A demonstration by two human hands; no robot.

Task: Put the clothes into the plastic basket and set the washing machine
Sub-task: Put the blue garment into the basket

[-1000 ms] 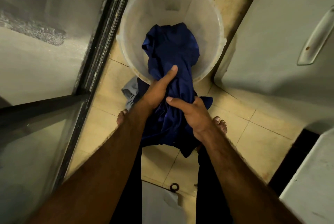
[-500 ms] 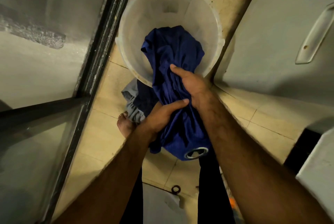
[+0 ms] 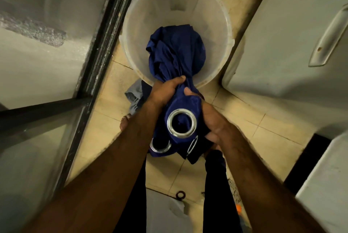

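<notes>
**Blue curtain half in basket, both hands on it**

You've got the blue curtain (image 3: 175, 54) bunched in both hands at centre frame. Your left hand (image 3: 165, 89) grips the cloth right at the near rim of the translucent plastic basket (image 3: 216, 25), fingers curled tight round the bunch. Your right hand (image 3: 212, 119) holds it just below & to the right, thumb pressed on top, fingers wrapped under the fabric. Upper part of the curtain lies inside the basket, upper centre. The lower part, w/ its metal eyelets (image 3: 181, 122), hangs btwn your wrists, outside the rim. A grey garment (image 3: 134, 93) lies on the tiled floor (image 3: 244, 110) by the basket's near-left side. A white appliance (image 3: 282, 35) w/ a handle fills the right of frame; can't tell what it is.
</notes>
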